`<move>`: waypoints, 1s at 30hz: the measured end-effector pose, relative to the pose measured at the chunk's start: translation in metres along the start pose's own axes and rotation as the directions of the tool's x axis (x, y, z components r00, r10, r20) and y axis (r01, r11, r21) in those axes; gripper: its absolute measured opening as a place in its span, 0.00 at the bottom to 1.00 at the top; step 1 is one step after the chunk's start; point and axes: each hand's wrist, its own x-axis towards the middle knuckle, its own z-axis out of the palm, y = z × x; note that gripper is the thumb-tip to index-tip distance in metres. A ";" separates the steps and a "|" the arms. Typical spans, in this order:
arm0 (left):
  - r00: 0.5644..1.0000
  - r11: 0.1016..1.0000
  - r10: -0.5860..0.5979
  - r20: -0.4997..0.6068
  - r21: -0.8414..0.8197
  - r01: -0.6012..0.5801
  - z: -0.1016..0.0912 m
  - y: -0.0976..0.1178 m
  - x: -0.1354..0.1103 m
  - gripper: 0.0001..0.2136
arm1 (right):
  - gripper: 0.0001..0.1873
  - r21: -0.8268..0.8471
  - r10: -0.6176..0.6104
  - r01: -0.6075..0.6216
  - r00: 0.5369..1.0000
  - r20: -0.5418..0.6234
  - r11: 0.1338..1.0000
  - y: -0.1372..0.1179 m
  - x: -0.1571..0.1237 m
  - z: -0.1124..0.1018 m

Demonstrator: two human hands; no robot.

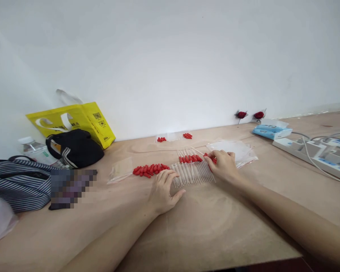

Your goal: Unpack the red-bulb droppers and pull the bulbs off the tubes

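Observation:
A row of thin clear tubes (193,176) lies side by side on the table, some tipped with red rubber bulbs (190,158), like droppers. My right hand (223,165) is at the row's right end, its fingers closed round a red bulb (206,155); the fingers partly hide it. My left hand (163,190) rests at the row's left end, thumb apart from the fingers, with nothing visible in it. Just beyond its fingertips is a pile of loose red bulbs (149,170), touching or very near the hand.
Behind lie two small red clusters (161,139) on clear plastic. Plastic bags (234,151) and a small clear bag (120,170) flank the tubes. A tissue pack (272,131) and power strip (314,153) stand right; a yellow bag (98,126), black cap (78,147) and striped bag (22,185) left.

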 end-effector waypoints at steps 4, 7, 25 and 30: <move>0.998 0.998 0.035 -0.053 0.058 -0.032 -0.002 0.000 -0.003 0.20 | 0.11 0.129 -0.355 0.355 0.935 -0.025 0.926 -0.012 -0.030 -0.003; 0.991 0.984 0.118 -0.066 0.139 -0.108 -0.002 0.001 -0.003 0.16 | 0.10 0.162 -0.469 0.465 0.883 -0.013 0.870 -0.025 -0.046 -0.001; 0.965 0.942 0.260 -0.017 0.224 -0.250 -0.003 0.009 -0.004 0.07 | 0.09 0.200 -0.601 0.593 0.799 -0.024 0.780 -0.035 -0.057 0.005; 0.962 0.939 0.271 -0.029 0.226 -0.258 -0.003 0.009 -0.004 0.07 | 0.09 0.215 -0.627 0.622 0.777 -0.050 0.753 -0.034 -0.058 0.004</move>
